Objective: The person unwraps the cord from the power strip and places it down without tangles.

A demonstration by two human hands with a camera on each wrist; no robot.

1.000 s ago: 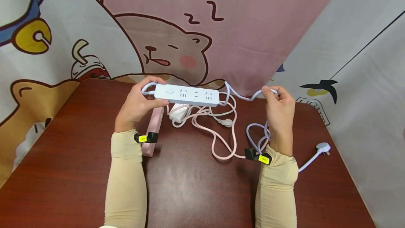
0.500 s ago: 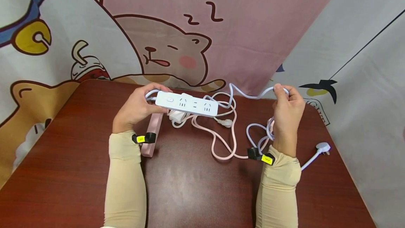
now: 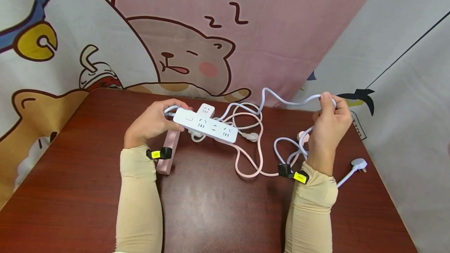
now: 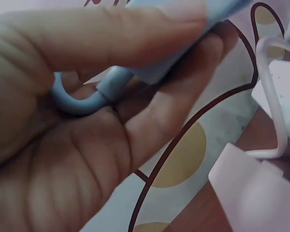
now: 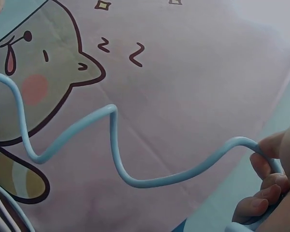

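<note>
My left hand (image 3: 151, 122) grips one end of a white power strip (image 3: 206, 125) between thumb and fingers, holding it up over the table, tilted down to the right. In the left wrist view the strip's cord (image 4: 82, 104) bends back in a loop inside the palm. My right hand (image 3: 330, 128) pinches the same pale lilac cord (image 3: 288, 102), thumb against curled fingers. Between the hands the cord runs in slack kinks, seen also in the right wrist view. More cord hangs below the right hand, ending in a plug (image 3: 359, 163) at the table's right.
On the brown table (image 3: 211, 214), a pink power strip (image 3: 168, 151) lies below the left hand. A second white power strip (image 3: 206, 110) stands behind the held one. Pink cord (image 3: 246, 175) and a white plug (image 3: 251, 137) lie loosely tangled mid-table. A cartoon-print curtain (image 3: 281, 30) rises behind.
My right hand has moved to the right, drawing out more cord between the hands. The held power strip has lowered and tilted, its right end dropping toward me.
</note>
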